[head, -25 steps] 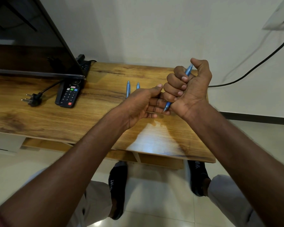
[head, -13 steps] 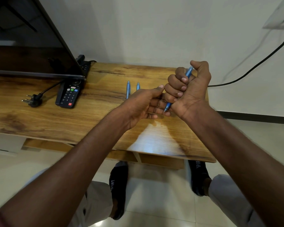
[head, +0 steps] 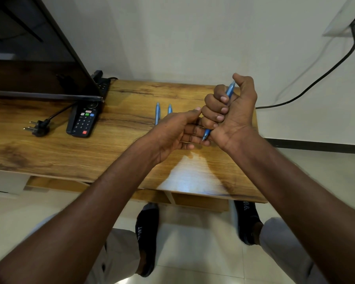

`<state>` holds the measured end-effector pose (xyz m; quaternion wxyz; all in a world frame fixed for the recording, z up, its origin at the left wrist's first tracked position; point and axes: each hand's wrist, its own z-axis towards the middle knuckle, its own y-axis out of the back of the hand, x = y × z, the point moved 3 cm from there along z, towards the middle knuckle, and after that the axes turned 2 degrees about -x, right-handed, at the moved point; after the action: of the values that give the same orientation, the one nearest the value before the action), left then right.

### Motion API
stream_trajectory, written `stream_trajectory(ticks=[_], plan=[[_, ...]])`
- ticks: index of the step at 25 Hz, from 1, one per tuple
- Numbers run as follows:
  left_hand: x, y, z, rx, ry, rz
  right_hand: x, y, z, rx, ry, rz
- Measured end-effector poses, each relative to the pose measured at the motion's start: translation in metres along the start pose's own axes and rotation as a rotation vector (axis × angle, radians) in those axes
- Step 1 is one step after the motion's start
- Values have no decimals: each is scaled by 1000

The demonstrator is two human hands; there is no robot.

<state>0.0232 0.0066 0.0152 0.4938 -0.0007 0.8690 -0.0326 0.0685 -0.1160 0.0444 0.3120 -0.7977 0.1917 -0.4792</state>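
Note:
My right hand (head: 234, 113) grips a blue pen (head: 230, 92) in a fist above the wooden table (head: 121, 144). The pen is slanted, its point coming out below the fist and its top beside my raised thumb. My left hand (head: 176, 130) hovers just left of the fist with fingers loosely curled and nothing visibly in it. Its thumb reaches toward my right knuckles, and the pen's point lies against or just above its fingers. Two more blue pens (head: 157, 113) (head: 169, 109) lie side by side on the table, partly hidden behind my left hand.
A TV (head: 39, 68) stands at the table's left, with a black remote (head: 83, 121), a loose plug (head: 38, 127) and a power strip (head: 101, 83) near it. A black cable (head: 316, 78) runs along the wall at right. My socked feet rest on the tiled floor below.
Almost nothing: my right fist with the pen dipped a little and came back, and my left hand stayed beside it.

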Motion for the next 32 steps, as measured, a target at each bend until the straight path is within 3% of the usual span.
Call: stream_trajectory(ticks=[21, 32], plan=[[-3, -3, -5, -15, -9, 16, -1, -5, -1, 16, 51, -90], [-4, -3, -5, -37, -21, -19, -2, -9, -2, 144, 76, -152]])
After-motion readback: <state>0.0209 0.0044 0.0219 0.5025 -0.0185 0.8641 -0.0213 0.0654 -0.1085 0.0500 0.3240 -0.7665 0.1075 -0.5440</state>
